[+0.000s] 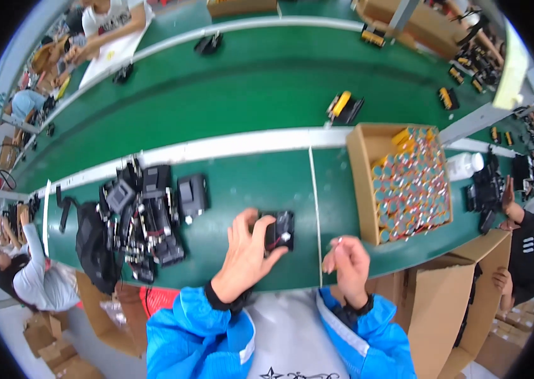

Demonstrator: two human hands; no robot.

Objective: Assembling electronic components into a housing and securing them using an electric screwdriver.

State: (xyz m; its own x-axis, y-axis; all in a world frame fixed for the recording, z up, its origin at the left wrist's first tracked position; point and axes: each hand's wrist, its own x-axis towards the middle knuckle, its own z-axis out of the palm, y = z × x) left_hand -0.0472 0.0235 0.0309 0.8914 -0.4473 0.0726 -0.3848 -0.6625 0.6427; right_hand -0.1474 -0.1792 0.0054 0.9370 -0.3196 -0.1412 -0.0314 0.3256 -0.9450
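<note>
On the green table in front of me lies a small black plastic device housing [284, 228], with a whitish spot near its lower edge. My left hand [243, 254] grips it from the left, fingers over its top and thumb along its near side. To the right of it, my right hand [348, 264] is raised near the table's front edge. Its thumb and forefinger are pinched together; a tiny pale bit shows at the tips, too small to name.
A cardboard tray [360, 183] of yellow battery packs stands right, beside a white bottle [465, 167]. Black housings [156, 221] are heaped left. Beyond a white rail [229, 142] runs a green belt [242, 95] carrying scattered devices. An open carton [437, 309] sits lower right; co-workers sit both sides.
</note>
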